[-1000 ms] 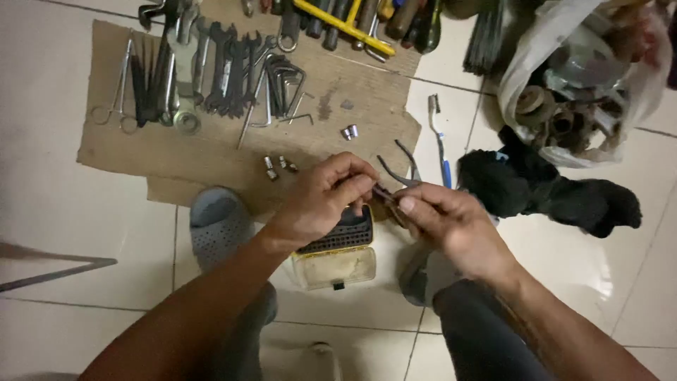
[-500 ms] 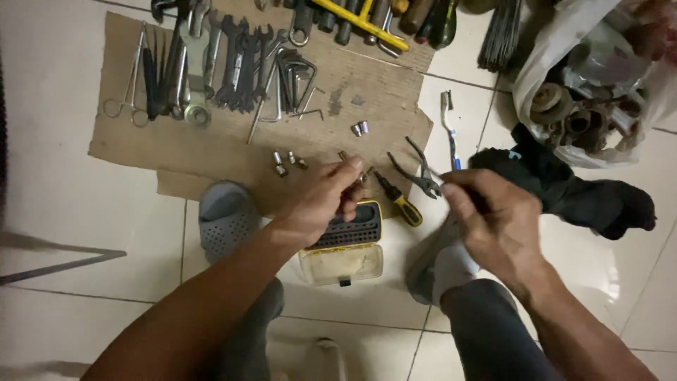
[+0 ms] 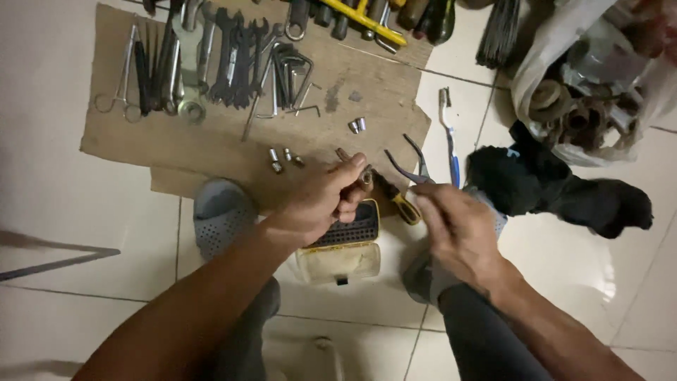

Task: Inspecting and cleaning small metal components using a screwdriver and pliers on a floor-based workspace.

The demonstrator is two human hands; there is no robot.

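My left hand [image 3: 317,201] is closed, pinching a small metal bit [image 3: 364,176] between thumb and fingers. A short tool with a black and yellow handle [image 3: 402,204] runs from that bit toward my right hand [image 3: 455,229]. The right hand's fingers are stretched out, their tips at the yellow end of the handle, and I see nothing gripped in them. Under both hands lies a small bit case [image 3: 345,243] with a black insert and a clear lid. Thin grey pliers [image 3: 409,164] lie just beyond the hands.
A cardboard sheet [image 3: 233,152] carries several wrenches [image 3: 233,49], hex keys [image 3: 289,70], forceps [image 3: 120,85] and small sockets [image 3: 282,159]. To the right lie a toothbrush [image 3: 449,134], a black cloth [image 3: 557,190] and a plastic bag of parts [image 3: 592,77]. A grey sandal [image 3: 220,215] is on my left foot.
My right hand drew away to the right toward the black cloth, then came back to the yellow handle. The left hand stayed over the bit case, still pinching.
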